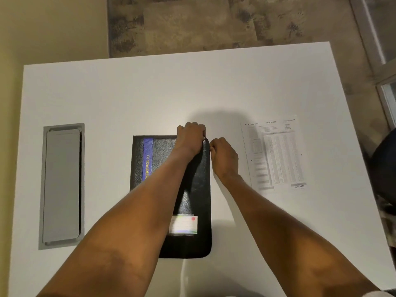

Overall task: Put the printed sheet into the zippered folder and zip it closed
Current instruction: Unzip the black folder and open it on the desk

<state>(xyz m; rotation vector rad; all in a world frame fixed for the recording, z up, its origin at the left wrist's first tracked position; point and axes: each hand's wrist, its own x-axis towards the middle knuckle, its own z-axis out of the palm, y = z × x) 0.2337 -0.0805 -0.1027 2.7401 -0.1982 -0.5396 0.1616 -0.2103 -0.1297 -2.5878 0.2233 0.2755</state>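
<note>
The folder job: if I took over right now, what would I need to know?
Left hand: pressed on the far right corner of the black zippered folder, holding it down.
Right hand: fingers pinched at that corner's edge, probably on the zipper pull, which is too small to see.
Printed sheet: lying flat on the white table, right of the folder, not touched.
Done: nothing yet.
Left: open the folder, slide the sheet in, zip it closed.
</note>
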